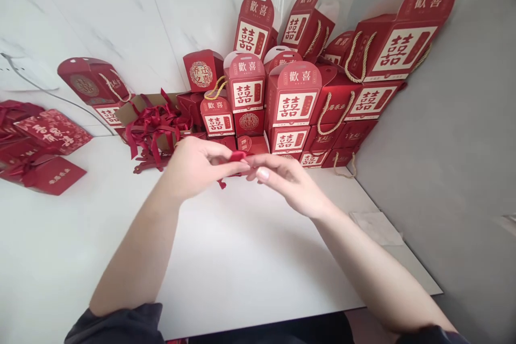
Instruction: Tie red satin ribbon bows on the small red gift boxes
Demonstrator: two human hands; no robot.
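Above the white table, my left hand pinches a red ribbon between thumb and fingers. My right hand meets it fingertip to fingertip, its thumb and index finger closed at the ribbon's right end. A small red end of ribbon dangles below the left fingers. Most of the ribbon is hidden behind the fingers. Just behind my left hand is an open cardboard box with a tangle of dark red ribbons spilling over its front.
Stacked red gift boxes with rope handles line the wall. A larger box tops the right stack by a grey wall. Red bags lie at left, near a grey cable. A pale sheet rests on the white table.
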